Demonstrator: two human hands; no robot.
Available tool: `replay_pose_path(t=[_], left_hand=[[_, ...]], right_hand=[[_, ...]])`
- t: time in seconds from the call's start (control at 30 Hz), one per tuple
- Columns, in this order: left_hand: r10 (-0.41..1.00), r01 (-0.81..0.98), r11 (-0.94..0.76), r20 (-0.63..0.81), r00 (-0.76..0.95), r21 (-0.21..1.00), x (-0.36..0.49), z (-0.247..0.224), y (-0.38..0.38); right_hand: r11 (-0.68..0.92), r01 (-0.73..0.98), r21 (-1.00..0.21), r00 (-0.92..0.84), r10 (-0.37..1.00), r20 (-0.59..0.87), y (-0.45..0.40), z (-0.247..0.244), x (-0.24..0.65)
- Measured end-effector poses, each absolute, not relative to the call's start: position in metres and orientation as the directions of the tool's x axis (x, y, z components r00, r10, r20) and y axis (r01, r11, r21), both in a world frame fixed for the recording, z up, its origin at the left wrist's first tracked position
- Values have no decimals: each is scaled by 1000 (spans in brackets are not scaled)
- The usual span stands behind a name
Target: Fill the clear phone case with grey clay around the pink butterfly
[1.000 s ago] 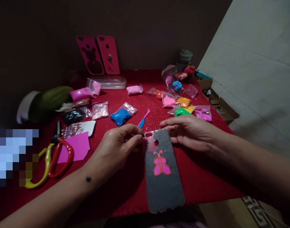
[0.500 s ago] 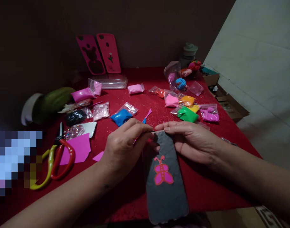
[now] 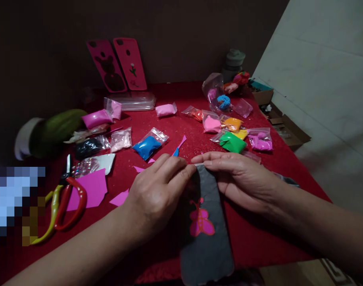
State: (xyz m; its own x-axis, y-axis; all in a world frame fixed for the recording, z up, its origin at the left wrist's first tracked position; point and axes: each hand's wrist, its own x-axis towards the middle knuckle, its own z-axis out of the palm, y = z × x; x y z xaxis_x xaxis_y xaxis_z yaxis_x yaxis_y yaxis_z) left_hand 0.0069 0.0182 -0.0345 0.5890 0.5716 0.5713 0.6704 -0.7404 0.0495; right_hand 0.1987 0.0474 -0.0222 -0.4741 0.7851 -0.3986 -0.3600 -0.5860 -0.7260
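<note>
A grey clay-covered phone case (image 3: 206,254) with a pink and orange butterfly (image 3: 202,223) on it extends toward me at the front of the red table. My left hand (image 3: 160,190) is closed at the case's top left corner, its fingertips partly hidden behind the knuckles. On the top right corner, my right hand (image 3: 241,178) pinches the edge between thumb and fingers. Shadow from the left hand covers the upper left of the case. Just beyond the hands lie a small pink and blue tool (image 3: 179,146) and a bag of blue clay (image 3: 148,147).
Red-and-yellow-handled scissors (image 3: 68,198) rest on pink paper (image 3: 95,190) at left. Bags of green (image 3: 231,142), pink (image 3: 211,124) and other clay lie at right. Two decorated pink phone cases (image 3: 130,65) lean on the back wall. A cardboard box (image 3: 291,129) stands beyond the right edge.
My left hand has shifted slightly over the case's top corner, and its shadow now reaches the butterfly. The whole view has moved a little, so things sit further left.
</note>
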Motion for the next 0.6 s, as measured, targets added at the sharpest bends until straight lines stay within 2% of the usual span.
replay_pose_path(t=[0.13,0.33,0.6], left_hand=[[552,654,-757,540,636,3,7,-30,15],[653,695,-697,555,516,174,11,-26,14],[718,733,-633,540,438,247,15,-20,14]], right_hand=[[-581,-358,-731,-471,788,-396,45,-21,199],[-596,-338,-729,-491,772,-404,44,-20,198],[-579,-357,-733,-508,779,-367,44,-20,199]])
